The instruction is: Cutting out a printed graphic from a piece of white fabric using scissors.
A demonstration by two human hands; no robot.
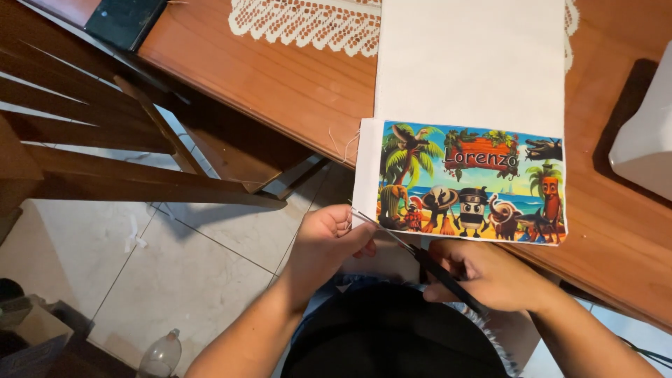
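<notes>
A colourful picture label point(470, 183) lay at the near edge of the worktop point(280, 77), printed on white cloth. It was a rectangle with a blue sky, green palm trees, an orange beach and cartoon figures. Your left hand point(327, 241) held its bottom left corner.

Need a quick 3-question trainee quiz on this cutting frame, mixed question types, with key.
1. True or false: the right hand holds the scissors.
2. What does the left hand grip? A) the plastic bottle B) the lower left edge of the colourful printed sheet C) the lace cloth
3. Name the item lying under the white fabric at the top of the wooden table.

Key: 1 true; 2 B; 3 the lace cloth.
</notes>
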